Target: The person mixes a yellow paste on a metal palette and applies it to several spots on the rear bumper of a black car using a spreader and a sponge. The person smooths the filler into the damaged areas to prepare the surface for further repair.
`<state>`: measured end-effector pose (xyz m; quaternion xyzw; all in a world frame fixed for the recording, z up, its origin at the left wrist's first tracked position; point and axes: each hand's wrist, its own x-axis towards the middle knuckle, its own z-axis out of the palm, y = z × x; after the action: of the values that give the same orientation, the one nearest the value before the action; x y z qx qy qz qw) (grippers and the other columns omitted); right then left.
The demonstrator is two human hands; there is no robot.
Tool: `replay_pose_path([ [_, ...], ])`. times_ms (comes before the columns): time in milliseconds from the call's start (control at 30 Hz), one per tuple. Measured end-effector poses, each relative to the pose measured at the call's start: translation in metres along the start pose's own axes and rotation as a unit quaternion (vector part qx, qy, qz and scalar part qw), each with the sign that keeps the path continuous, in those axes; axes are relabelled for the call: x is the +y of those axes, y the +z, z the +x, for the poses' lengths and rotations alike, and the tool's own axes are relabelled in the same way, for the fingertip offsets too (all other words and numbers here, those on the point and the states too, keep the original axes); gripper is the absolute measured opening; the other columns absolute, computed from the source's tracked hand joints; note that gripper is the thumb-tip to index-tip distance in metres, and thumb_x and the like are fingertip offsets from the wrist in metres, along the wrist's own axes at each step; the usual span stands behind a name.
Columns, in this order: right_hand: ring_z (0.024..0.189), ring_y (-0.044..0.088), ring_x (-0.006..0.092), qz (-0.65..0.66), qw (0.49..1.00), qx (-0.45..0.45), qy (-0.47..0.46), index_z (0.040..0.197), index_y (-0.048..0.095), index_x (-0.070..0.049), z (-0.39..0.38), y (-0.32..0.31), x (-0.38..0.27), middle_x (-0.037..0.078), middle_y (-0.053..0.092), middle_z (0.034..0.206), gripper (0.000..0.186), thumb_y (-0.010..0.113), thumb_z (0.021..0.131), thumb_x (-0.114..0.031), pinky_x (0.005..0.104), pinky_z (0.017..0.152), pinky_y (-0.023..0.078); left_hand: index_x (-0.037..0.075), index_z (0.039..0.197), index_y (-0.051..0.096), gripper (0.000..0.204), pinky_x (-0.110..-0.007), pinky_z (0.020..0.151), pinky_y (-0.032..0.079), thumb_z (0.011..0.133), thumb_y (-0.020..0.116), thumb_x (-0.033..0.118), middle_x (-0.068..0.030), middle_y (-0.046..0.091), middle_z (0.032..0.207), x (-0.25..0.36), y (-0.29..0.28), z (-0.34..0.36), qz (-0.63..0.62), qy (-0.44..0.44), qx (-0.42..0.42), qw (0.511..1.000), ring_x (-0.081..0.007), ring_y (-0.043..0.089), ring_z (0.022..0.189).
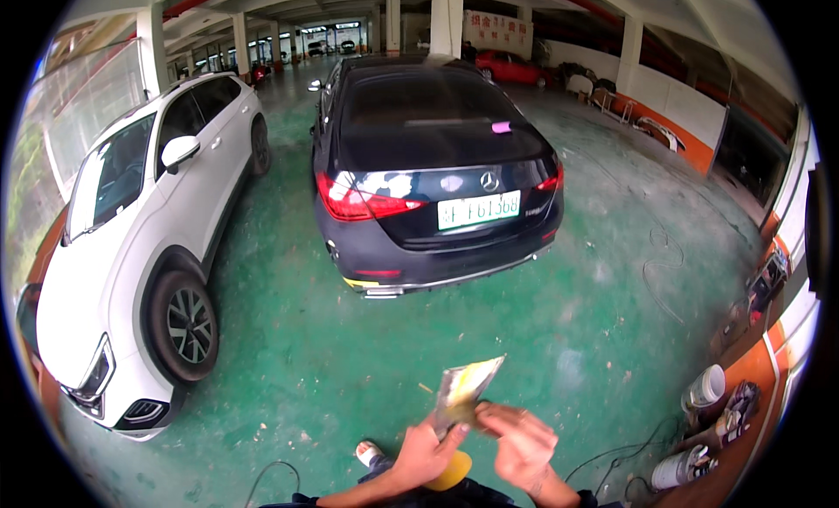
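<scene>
Head view: behind the dark car, my left hand, the nearer, grips a yellow-smeared blade, long axis slanting toward that car, while my right hand curls just beside, its hold too blurred to tell.

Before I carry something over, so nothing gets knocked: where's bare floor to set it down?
Specked green floor looks free between the dark car and white car, and between that dark car and the left hand. Crowded: lower right, with white buckets beside the orange wall.

Green floor — white pillars, orange-and-white wall at right.
</scene>
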<state>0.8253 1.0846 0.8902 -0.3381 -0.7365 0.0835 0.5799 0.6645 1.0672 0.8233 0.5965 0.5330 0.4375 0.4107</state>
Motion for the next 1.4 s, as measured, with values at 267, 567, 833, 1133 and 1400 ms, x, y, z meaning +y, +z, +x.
replay_pose_path([
  [267, 0.097, 0.068, 0.0226, 0.476, 0.84, 0.099, 0.241, 0.109, 0.068, 0.007, -0.005, 0.0, 0.027, 0.018, 0.071, 0.11, 0.028, 0.068, 0.098, -0.019, 0.0368, 0.088, 0.054, 0.0, 0.11, 0.059, 0.039, -0.028, 0.054, 0.04, 0.107, 0.05, 0.038, -0.0002, 0.05, 0.066, -0.021, 0.01, -0.023, -0.487, -0.142, -0.282, 0.815, -0.0109, 0.047, 0.057],
  [567, 0.093, 0.074, 0.0282, 0.117, 0.959, -0.209, 0.152, 0.106, 0.074, 0.0, 0.032, -0.048, 0.047, 0.017, 0.075, 0.102, 0.019, 0.064, 0.091, 0.004, 0.0345, 0.081, 0.059, 0.001, 0.11, 0.058, 0.041, -0.027, 0.056, 0.04, 0.107, 0.048, 0.04, 0.0007, 0.048, 0.065, -0.034, 0.003, -0.025, -0.413, -0.137, -0.266, 0.86, -0.0098, 0.046, 0.057],
  [833, 0.091, 0.074, 0.0353, -0.132, 0.983, 0.065, -0.106, 0.093, 0.071, 0.009, 0.012, -0.018, 0.032, 0.021, 0.073, 0.092, 0.022, 0.05, 0.083, 0.007, 0.0398, 0.081, 0.06, 0.001, 0.105, 0.067, 0.026, -0.026, 0.059, 0.043, 0.102, 0.063, 0.026, 0.0013, 0.059, 0.074, -0.026, 0.011, -0.012, -0.212, -0.056, -0.064, 0.974, -0.0067, 0.049, 0.066],
  [1133, 0.092, 0.075, 0.0342, -0.078, 0.99, -0.039, -0.109, 0.096, 0.073, 0.007, 0.007, 0.006, 0.009, 0.019, 0.074, 0.093, 0.029, 0.055, 0.074, 0.012, 0.043, 0.086, 0.061, 0.003, 0.109, 0.065, 0.024, -0.036, 0.065, 0.054, 0.099, 0.066, 0.024, -0.0127, 0.068, 0.079, -0.023, -0.004, -0.002, -0.006, 0.029, -0.006, 1.0, -0.0201, 0.065, 0.066],
  [1400, 0.092, 0.075, 0.0337, -0.062, 0.996, -0.015, -0.056, 0.101, 0.072, 0.009, 0.008, 0.014, -0.001, 0.02, 0.074, 0.096, 0.03, 0.056, 0.076, 0.013, 0.0406, 0.084, 0.061, 0.004, 0.113, 0.067, 0.019, -0.039, 0.073, 0.054, 0.096, 0.06, 0.008, -0.0159, 0.071, 0.096, 0.031, -0.001, -0.027, 0.0, -0.024, 0.033, 0.999, -0.0305, 0.07, 0.083],
])
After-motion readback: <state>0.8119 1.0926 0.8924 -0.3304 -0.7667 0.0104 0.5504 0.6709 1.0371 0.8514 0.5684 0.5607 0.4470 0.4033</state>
